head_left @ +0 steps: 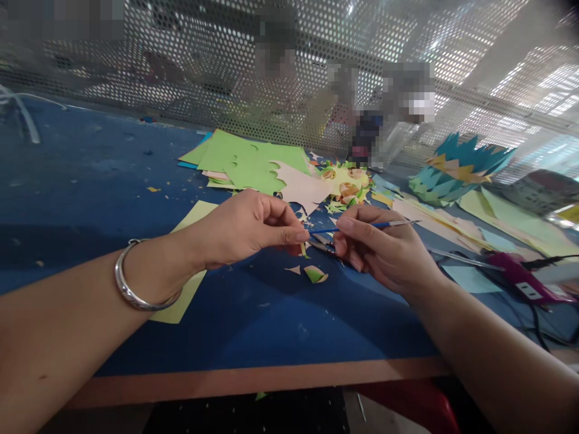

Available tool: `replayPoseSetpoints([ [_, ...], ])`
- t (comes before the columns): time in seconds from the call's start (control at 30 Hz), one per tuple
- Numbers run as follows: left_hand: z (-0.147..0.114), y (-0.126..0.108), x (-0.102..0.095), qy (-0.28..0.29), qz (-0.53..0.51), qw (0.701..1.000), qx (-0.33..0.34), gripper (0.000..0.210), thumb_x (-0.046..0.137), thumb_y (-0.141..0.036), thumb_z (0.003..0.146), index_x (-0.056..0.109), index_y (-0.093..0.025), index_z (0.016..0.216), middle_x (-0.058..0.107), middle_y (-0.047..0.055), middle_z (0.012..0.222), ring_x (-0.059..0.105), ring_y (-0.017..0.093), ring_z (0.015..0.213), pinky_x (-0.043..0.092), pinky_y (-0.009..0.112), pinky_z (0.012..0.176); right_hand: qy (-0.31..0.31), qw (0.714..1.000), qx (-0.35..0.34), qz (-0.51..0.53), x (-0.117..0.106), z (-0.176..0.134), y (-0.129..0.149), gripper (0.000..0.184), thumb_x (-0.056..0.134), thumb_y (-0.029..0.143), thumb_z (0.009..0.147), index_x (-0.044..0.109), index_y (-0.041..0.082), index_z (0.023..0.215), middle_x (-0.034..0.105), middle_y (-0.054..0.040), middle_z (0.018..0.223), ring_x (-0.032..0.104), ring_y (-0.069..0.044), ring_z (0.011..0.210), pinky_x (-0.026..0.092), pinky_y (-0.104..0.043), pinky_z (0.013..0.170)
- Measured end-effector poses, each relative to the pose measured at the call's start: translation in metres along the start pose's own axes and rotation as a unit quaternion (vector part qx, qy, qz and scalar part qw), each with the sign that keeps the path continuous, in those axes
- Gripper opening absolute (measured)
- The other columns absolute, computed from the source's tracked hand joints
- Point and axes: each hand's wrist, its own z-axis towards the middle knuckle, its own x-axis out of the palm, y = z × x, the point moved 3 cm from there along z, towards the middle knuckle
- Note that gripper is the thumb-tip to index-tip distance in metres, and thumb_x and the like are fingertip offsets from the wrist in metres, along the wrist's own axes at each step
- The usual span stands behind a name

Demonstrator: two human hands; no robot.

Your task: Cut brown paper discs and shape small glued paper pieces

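Blue stick (383, 225) runs from right fingers (364, 232) to left fingertips (293, 235).

Your forearms (67, 331) angle in from the lower corners toward the center. Your left hand (257, 226) pinches thumb (289, 235) and forefinger (281, 209) together at the tips; just apart, your right hand (380, 244) faces it, fingers (356, 260) curled inward and thumb stretched forward in a pinch grip.

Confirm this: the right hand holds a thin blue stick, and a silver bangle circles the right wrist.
Wrong wrist: the head view shows the silver bangle circling the left wrist. The right hand does hold a thin blue stick.
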Motion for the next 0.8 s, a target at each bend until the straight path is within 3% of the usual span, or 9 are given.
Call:
replayPoseSetpoints([
  [0.4, -0.0001, 0.0002, -0.0017, -0.008, 0.006, 1.000, -0.016, 0.016, 0.086, -0.034, 0.073, 0.079, -0.020, 0.070, 0.076, 0.006, 0.073, 0.070, 0.018, 0.068, 0.055, 0.028, 0.067, 0.018, 1.000, 0.008, -0.005, 0.0018, -0.0019, 0.0002, 0.030, 0.074, 0.037, 0.092, 0.067, 0.016, 0.072, 0.067, 0.0001, 0.061, 0.051, -0.006, 0.040, 0.032, -0.018, 0.037],
  [0.63, -0.0006, -0.0027, -0.0047, -0.012, 0.075, 0.997, -0.035, 0.016, 0.087, -0.031, 0.072, 0.078, -0.019, 0.075, 0.076, 0.003, 0.076, 0.070, 0.016, 0.072, 0.052, 0.024, 0.068, 0.037, 0.999, -0.006, -0.002, 0.0020, -0.0006, -0.0009, 0.029, 0.074, 0.036, 0.092, 0.066, 0.016, 0.072, 0.067, 0.0000, 0.065, 0.051, -0.005, 0.041, 0.034, -0.018, 0.038],
  [0.8, -0.0027, -0.0035, -0.0034, -0.014, 0.035, 0.997, -0.068, 0.014, 0.087, -0.029, 0.072, 0.077, -0.019, 0.073, 0.077, 0.004, 0.076, 0.072, 0.018, 0.073, 0.056, 0.026, 0.070, 0.038, 0.999, -0.010, -0.007, 0.0026, 0.0007, -0.0009, 0.030, 0.074, 0.037, 0.093, 0.065, 0.016, 0.073, 0.067, 0.0000, 0.065, 0.051, -0.005, 0.041, 0.034, -0.017, 0.038],
])
